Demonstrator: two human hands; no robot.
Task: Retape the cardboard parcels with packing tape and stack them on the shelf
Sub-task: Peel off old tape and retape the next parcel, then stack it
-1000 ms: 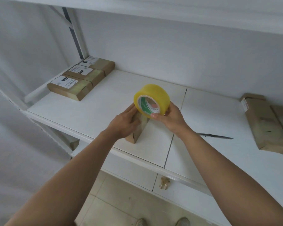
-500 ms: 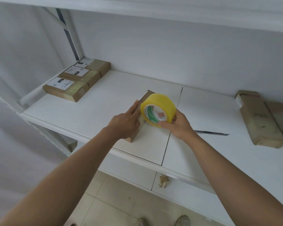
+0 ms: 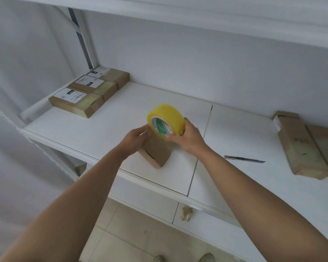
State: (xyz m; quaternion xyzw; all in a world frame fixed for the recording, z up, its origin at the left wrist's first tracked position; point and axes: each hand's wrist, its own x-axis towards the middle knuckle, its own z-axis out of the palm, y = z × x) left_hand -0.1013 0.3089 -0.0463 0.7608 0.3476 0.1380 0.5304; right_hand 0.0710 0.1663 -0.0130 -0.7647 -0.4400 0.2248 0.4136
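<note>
We note our right hand [image 3: 189,138] curled round the yellow roll of packing tape [image 3: 166,119], above the small brown cardboard parcel [image 3: 156,152] near the white shelf [image 3: 112,118] front edge. Left hand [image 3: 135,138] grips the parcel's left side. Bare board lies between parcel and black pen [image 3: 243,159].

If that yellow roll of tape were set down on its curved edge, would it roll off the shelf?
Probably. The tape roll is a round, wide ring, so on its rim it would likely roll across the smooth white shelf. Laid flat on its side it should stay put. It looks stiff, since the right hand grips it without denting it.
</note>
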